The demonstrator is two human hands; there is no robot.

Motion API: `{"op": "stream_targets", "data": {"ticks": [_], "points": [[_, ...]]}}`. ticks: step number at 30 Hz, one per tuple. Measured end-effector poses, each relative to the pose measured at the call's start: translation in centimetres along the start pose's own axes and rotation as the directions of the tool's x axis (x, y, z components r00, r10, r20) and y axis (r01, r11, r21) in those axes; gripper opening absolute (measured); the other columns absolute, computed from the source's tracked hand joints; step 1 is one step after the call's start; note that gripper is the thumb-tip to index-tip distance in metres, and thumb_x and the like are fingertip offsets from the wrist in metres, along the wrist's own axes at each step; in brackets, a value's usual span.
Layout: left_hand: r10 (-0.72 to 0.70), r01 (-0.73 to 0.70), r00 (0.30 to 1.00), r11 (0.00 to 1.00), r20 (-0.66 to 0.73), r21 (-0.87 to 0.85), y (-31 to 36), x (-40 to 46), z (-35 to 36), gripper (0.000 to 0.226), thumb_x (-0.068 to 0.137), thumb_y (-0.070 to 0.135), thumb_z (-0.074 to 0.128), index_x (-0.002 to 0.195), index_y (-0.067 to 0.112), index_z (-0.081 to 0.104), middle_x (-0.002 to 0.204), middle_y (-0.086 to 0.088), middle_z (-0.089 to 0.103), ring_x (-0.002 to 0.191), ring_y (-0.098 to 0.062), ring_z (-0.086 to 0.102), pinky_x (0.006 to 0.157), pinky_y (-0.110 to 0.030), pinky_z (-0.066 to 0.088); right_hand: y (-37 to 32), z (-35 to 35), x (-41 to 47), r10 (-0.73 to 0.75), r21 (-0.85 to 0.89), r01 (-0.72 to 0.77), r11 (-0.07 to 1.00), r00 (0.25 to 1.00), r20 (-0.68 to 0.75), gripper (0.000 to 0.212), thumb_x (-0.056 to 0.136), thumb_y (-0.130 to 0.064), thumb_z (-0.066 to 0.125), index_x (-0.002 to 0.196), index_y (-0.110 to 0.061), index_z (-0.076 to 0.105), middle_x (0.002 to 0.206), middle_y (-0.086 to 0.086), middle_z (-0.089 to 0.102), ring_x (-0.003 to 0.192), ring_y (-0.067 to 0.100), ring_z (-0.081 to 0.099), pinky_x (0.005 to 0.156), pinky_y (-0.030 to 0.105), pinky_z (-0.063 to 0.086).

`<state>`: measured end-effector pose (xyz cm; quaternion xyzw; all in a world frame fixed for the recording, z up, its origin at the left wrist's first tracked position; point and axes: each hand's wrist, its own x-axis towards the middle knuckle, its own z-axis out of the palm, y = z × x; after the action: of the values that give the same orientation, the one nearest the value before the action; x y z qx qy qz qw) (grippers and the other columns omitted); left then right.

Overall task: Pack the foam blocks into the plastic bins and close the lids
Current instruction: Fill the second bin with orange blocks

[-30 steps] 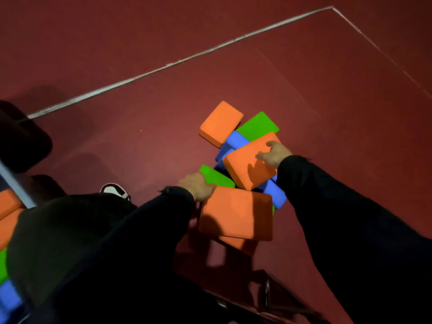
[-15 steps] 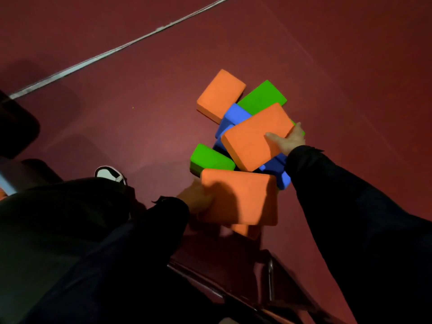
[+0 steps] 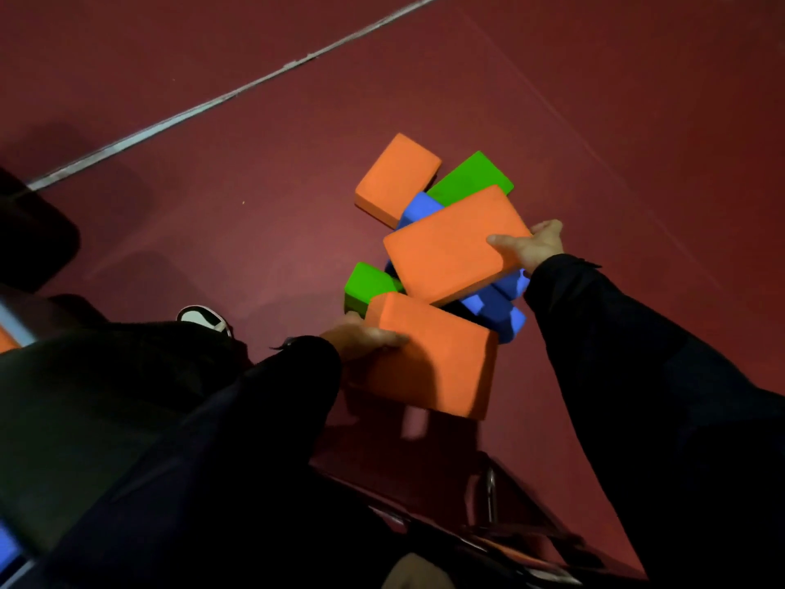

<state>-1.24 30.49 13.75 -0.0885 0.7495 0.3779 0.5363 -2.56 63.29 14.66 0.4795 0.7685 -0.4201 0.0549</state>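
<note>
On a dark red floor (image 3: 255, 257) crossed by a white painted line (image 3: 238, 93) running toward one o'clock, the left hand (image 3: 361, 335) grips a near orange foam block (image 3: 429, 359) while the right hand (image 3: 533, 246) grips another orange foam block (image 3: 450, 244) over the foam block pile (image 3: 424, 193) at centre.

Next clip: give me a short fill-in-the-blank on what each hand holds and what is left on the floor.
1. The left hand grips a block coloured ____.
2. The right hand grips a block coloured ____.
3. The far block that no hand touches is coloured ____.
4. The line painted on the floor is ____.

Missing words: orange; orange; orange; white
</note>
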Motion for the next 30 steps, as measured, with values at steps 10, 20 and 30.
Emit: {"op": "stream_targets", "data": {"ticks": [10, 20, 30], "points": [[0.132, -0.185, 0.944, 0.971, -0.302, -0.154, 2.4, -5.4, -6.6, 0.128, 0.034, 0.079, 0.082, 0.135, 0.018, 0.034, 0.137, -0.007, 0.052, 0.123, -0.037, 0.054, 0.101, -0.054, 0.05, -5.5, -1.7, -3.8, -0.116, 0.367, 0.136, 0.92, 0.99, -0.075, 0.092, 0.041, -0.06, 0.09, 0.118, -0.014, 0.069, 0.111, 0.002, 0.075, 0.1, 0.02, 0.073, 0.095, 0.04, 0.058], [0.233, -0.435, 0.569, 0.899, -0.788, -0.048, -3.0, -17.7, -20.3, 0.101, 0.048, 0.083, 0.076, 0.13, 0.032, 0.045, 0.12, -0.003, 0.059, 0.114, -0.028, 0.06, 0.09, -0.048, 0.057, -17.5, 6.4, -15.9, -0.283, 0.717, 0.118, 0.687, 0.952, 0.114, 0.08, 0.064, -0.047, 0.089, 0.133, -0.019, 0.059, 0.125, 0.001, 0.072, 0.106, 0.016, 0.07, 0.087, 0.041, 0.056], [-0.009, -0.269, 0.121, 0.962, -0.993, -0.041, -21.6, -32.3, -32.7, 0.091, 0.066, 0.074, 0.071, 0.137, 0.024, 0.047, 0.129, -0.014, 0.058, 0.13, -0.035, 0.044, 0.106, -0.044, 0.041, -29.5, 22.0, -32.7, -0.545, 0.605, 0.19, 0.773, 0.687, 0.481, 0.059, 0.084, -0.027, 0.083, 0.133, -0.014, 0.052, 0.125, 0.004, 0.064, 0.111, 0.023, 0.064, 0.092, 0.053, 0.057]]}}
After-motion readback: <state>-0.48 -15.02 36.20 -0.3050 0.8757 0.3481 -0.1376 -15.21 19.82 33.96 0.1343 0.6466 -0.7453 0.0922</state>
